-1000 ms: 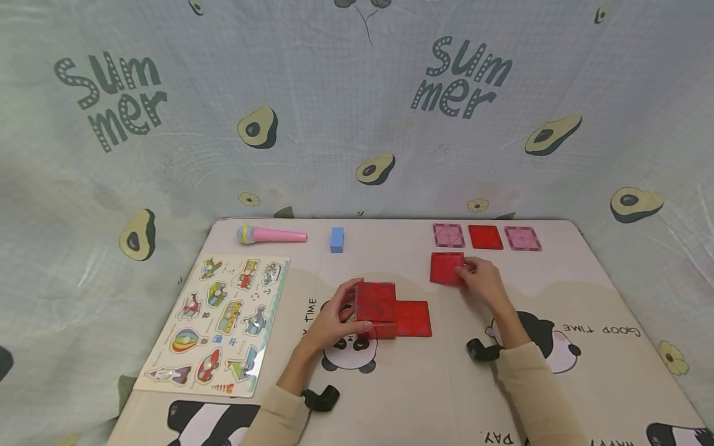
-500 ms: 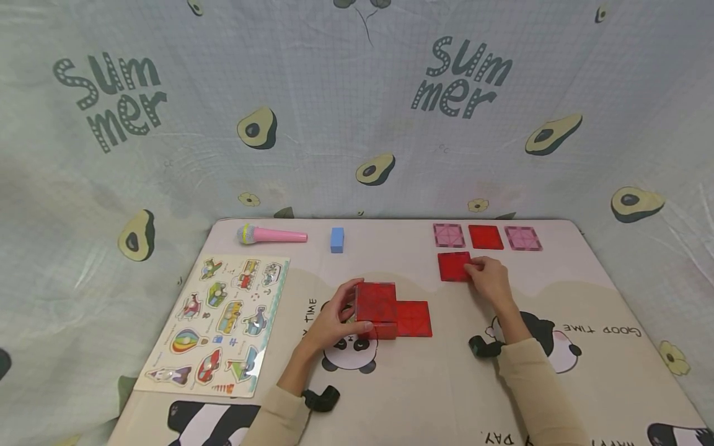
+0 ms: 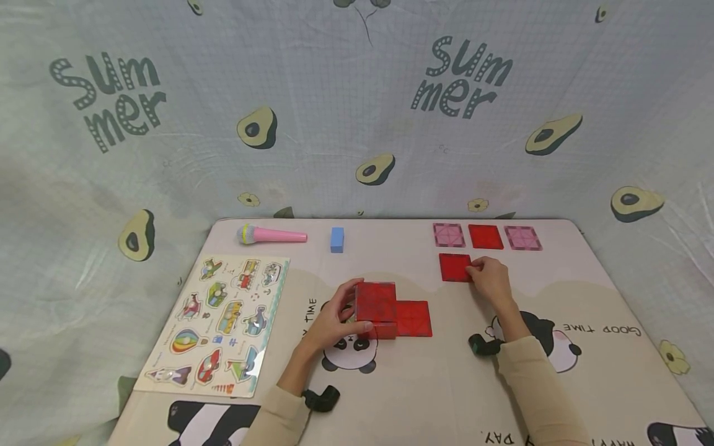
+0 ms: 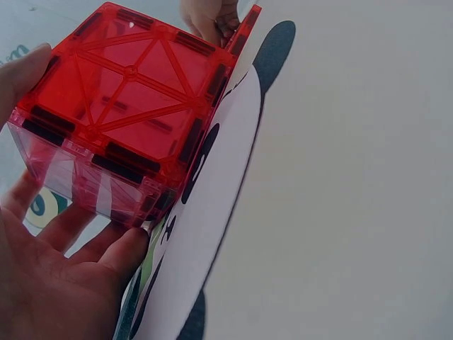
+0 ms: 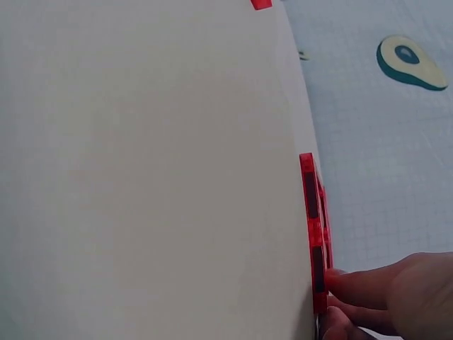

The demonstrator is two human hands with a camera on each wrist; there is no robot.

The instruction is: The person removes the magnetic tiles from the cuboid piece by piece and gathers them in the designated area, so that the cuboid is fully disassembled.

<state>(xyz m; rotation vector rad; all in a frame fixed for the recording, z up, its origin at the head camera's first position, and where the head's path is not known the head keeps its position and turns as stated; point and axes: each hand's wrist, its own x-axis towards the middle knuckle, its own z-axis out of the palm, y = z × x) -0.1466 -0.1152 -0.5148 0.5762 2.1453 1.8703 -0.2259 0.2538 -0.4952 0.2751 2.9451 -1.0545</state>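
Head view: left hand (image 3: 328,325) gripping red-and-pink translucent plastic cube (image 3: 376,301); flat red square plastic tile (image 3: 414,319) just beside it, between the hands. Right hand (image 3: 492,282), well apart, pinching another red square plastic tile (image 3: 454,267) by its edge.

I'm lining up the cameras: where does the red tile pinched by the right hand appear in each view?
Head: the red tile is right of centre, just below the row of three tiles.
Left wrist: it can't be made out.
Right wrist: the red tile is at lower right, edge-on.
Shared landmark: the right hand, in all three views.
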